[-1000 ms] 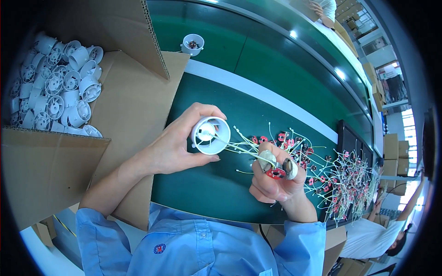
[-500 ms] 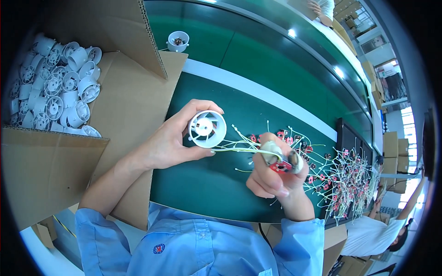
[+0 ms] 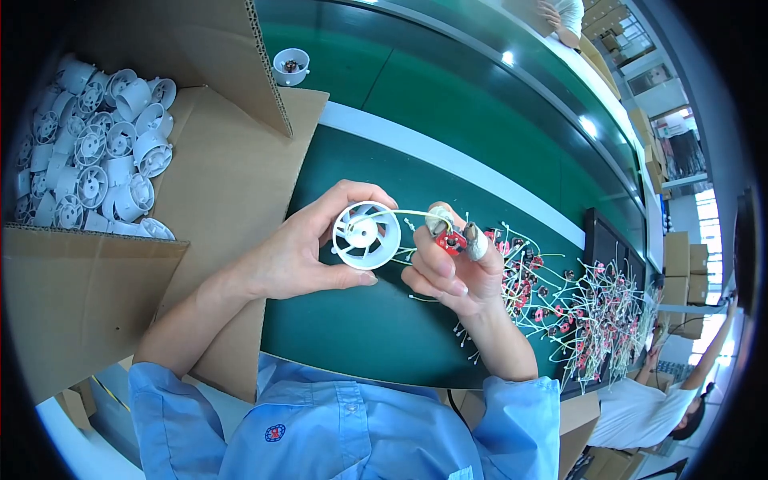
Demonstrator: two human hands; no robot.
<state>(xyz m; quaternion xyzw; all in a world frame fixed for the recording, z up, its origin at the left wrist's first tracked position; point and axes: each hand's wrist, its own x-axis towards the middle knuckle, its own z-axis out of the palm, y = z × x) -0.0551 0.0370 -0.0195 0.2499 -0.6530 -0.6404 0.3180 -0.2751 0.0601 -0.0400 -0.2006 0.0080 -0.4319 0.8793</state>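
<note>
My left hand holds a white round plastic fan housing, its open face turned toward me, above the green table. Right beside it, my right hand pinches a small red coil part with pale wires between taped fingertips. One wire arcs from the red part to the housing's rim. A heap of the same red wired parts lies on the table to the right of my right hand.
An open cardboard box at the left holds several white fan housings. One white housing stands on the green conveyor belt beyond. Another person sits at lower right; a far hand is at the top.
Both hands rose and came closer together. The red part now sits next to the housing with a wire reaching its rim. The housing on the belt has moved left.
</note>
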